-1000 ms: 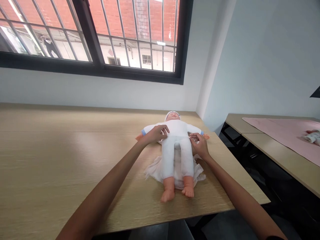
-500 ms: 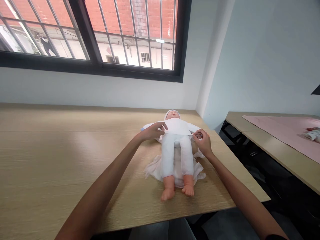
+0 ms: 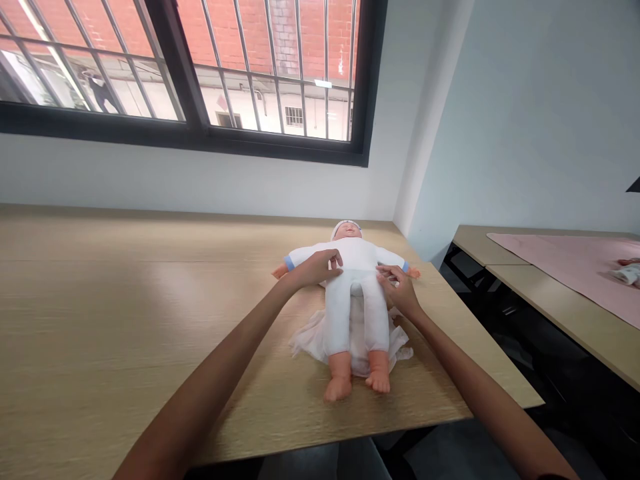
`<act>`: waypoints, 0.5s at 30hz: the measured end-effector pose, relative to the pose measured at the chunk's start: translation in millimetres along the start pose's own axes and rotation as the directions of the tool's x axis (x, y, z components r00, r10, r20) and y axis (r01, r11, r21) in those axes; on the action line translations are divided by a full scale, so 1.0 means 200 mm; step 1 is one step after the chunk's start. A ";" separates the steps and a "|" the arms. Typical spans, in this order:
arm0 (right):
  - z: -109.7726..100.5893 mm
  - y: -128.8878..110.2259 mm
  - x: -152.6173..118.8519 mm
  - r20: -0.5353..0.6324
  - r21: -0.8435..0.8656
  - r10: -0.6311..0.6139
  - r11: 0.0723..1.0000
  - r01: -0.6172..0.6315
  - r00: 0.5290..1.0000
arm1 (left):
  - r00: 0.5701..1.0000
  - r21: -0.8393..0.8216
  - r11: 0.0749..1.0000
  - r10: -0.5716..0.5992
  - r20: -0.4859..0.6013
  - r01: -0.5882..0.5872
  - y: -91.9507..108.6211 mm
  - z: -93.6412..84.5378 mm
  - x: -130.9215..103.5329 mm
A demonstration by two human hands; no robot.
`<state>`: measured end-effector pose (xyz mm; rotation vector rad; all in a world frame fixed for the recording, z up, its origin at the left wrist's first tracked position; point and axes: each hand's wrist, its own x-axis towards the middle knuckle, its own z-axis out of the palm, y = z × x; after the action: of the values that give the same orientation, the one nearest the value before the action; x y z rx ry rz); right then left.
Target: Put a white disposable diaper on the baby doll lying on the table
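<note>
A baby doll [image 3: 355, 257] in a white top and white trousers lies on its back on the wooden table [image 3: 125, 300], head toward the wall, bare feet toward me. White crumpled cloth [image 3: 313, 337] is spread under its legs. My left hand [image 3: 323, 267] is at the left side of the doll's waist, its fingers curled at the fabric; whether they pinch it is too small to tell. At the right side of the waist, my right hand [image 3: 397, 287] touches the clothing with its fingers bent, and its grip is also unclear.
A second table [image 3: 545, 287] stands to the right across a gap, with a pink cloth [image 3: 565, 263] and a partly visible white and red item [image 3: 627, 272] on it. Behind the doll are the wall and a barred window [image 3: 280, 143].
Both hands have moved inward over the doll's waist. The top's hem, stretched wide between them before, now lies closer to the body, and the doll's blue cuffs show more.
</note>
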<state>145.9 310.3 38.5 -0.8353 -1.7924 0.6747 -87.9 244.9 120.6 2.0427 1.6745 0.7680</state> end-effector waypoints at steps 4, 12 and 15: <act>0.00 -0.03 -0.01 0.006 -0.002 -0.083 0.997 0.083 0.997 | 0.993 0.117 0.991 0.079 -0.088 -0.068 0.03 0.04 0.00; 0.01 -0.04 -0.03 0.107 -0.072 -0.228 0.969 0.237 0.968 | 0.983 0.166 0.981 0.123 -0.133 -0.101 0.02 0.10 0.02; 0.01 -0.03 -0.04 0.114 -0.119 -0.276 0.950 0.289 0.954 | 0.981 0.172 0.980 0.129 -0.144 -0.104 0.03 0.11 0.02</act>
<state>143.7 299.7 38.3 -0.6235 -2.0135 0.4165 -69.3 247.8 108.2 2.2635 1.7662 0.8736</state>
